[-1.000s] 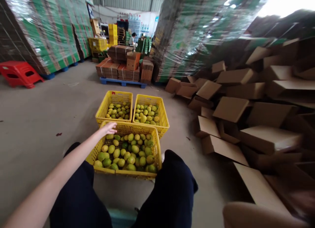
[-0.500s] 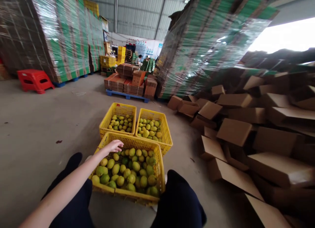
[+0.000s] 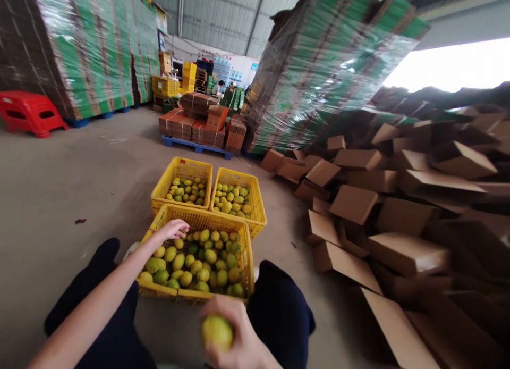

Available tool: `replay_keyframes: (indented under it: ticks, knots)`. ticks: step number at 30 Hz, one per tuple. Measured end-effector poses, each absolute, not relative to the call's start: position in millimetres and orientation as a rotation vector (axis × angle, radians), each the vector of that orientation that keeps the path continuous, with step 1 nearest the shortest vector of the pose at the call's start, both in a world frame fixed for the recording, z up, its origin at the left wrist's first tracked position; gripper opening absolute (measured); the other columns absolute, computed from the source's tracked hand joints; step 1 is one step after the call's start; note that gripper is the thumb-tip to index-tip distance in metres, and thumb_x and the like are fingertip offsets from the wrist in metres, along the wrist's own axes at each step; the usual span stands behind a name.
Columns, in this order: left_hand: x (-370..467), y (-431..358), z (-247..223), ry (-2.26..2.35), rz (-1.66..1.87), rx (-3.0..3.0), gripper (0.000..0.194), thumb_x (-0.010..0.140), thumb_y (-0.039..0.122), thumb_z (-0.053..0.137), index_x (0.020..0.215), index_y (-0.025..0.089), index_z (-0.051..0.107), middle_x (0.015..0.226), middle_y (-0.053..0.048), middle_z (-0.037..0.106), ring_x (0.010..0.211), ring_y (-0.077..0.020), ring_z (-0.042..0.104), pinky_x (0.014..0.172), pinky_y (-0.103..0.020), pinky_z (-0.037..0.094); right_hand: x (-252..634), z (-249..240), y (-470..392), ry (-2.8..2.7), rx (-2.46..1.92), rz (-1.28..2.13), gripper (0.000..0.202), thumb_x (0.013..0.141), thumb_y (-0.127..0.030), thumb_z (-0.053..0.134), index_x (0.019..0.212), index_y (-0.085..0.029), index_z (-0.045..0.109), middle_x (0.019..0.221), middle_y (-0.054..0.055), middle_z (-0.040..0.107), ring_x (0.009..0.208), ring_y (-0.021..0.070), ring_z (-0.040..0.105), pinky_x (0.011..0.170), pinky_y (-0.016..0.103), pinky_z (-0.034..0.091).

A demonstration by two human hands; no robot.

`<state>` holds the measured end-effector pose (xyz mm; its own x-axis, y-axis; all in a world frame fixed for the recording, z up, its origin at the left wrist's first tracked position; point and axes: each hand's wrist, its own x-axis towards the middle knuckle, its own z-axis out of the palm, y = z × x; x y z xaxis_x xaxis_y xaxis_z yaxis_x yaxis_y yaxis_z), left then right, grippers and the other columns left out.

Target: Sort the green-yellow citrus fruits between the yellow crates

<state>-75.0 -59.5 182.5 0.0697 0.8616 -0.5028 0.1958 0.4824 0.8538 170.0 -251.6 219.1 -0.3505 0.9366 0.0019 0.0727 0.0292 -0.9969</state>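
Observation:
My right hand (image 3: 243, 329) is closed around a yellow-green lemon (image 3: 216, 333), close to me and in front of the near crate. Over the left part of the near yellow crate (image 3: 191, 293) hovers my left hand (image 3: 174, 229), its fingers loosely stretched out with nothing seen in them. Many yellow and green lemons (image 3: 203, 274) lie loose inside this crate, which stands between my knees.
Behind it stand two more yellow crates, a left crate (image 3: 158, 194) and a right crate (image 3: 261, 208), both holding lemons. Cardboard boxes (image 3: 354, 203) lie heaped on the right. A red stool (image 3: 34, 114), a blue pallet (image 3: 195, 147) and wrapped stacks (image 3: 303, 76) stand farther off.
My right hand has come into view from below, holding a lemon. My left hand stays over the near crate. The whole view has shifted, so things appear farther left and slightly higher.

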Motion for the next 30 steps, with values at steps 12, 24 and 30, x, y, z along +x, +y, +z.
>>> replay_keyframes:
  ticks: [12, 24, 30]
  knots:
    - [-104.3, -69.4, 180.2, 1.52, 0.608, 1.094, 0.033, 0.075, 0.046, 0.054, 0.092, 0.019, 0.063, 0.11, -0.007, 0.073, 0.086, -0.0166, 0.071, 0.07, -0.023, 0.048, 196.1, 265.5, -37.4, -0.307, -1.39, 1.621, 0.027, 0.09, -0.047, 0.051, 0.101, -0.023, 0.055, 0.074, -0.001, 0.062, 0.071, 0.0162, 0.064, 0.067, 0.03, 0.057]
    - [-99.7, -88.0, 133.1, 1.552, 0.23, 1.187, 0.023, 0.078, 0.039, 0.058, 0.087, 0.019, 0.065, 0.1, -0.005, 0.073, 0.084, -0.0185, 0.07, 0.067, -0.023, 0.047, 216.0, 202.0, -70.7, -0.993, -1.584, 1.491, 0.018, 0.072, -0.031, 0.065, 0.086, -0.019, 0.064, 0.086, 0.004, 0.067, 0.072, 0.015, 0.063, 0.067, 0.027, 0.052]
    - [-79.6, -113.1, 87.9, 1.58, -0.09, 1.137, 0.018, 0.081, 0.033, 0.057, 0.088, 0.018, 0.065, 0.097, -0.007, 0.075, 0.085, -0.0222, 0.071, 0.065, -0.025, 0.048, 225.3, 201.2, -78.4, -1.639, -1.761, 1.212, 0.03, 0.083, -0.037, 0.057, 0.104, -0.018, 0.066, 0.1, 0.007, 0.072, 0.091, 0.0191, 0.065, 0.082, 0.032, 0.05]
